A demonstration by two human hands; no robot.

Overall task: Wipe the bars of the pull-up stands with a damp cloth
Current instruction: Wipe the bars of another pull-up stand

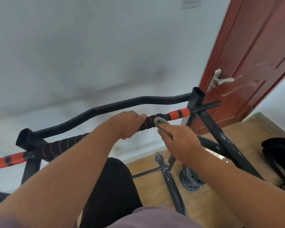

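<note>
While the left hand [128,124] clenches the black foam grip of the pull-up bar [146,123], the right hand [179,142] pinches a grey-green cloth [160,123] against that bar, just beside an orange band. Beyond runs a curved black bar [105,109]; right of it, a red door [253,55]. Weight plates [191,180] sit on the wooden floor [155,191].

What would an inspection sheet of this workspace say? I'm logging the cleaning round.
Surface: wooden floor, partly visible.
Job's things: padded bar with black and orange foam; grey cloth pressed on it; curved black bar behind.
Clutter: weight plates; black bag.
Grips: left hand curled round padded bar; right hand holds cloth.
Cables: nothing seen.
Surroundings: white wall; red door, metal handle.
</note>
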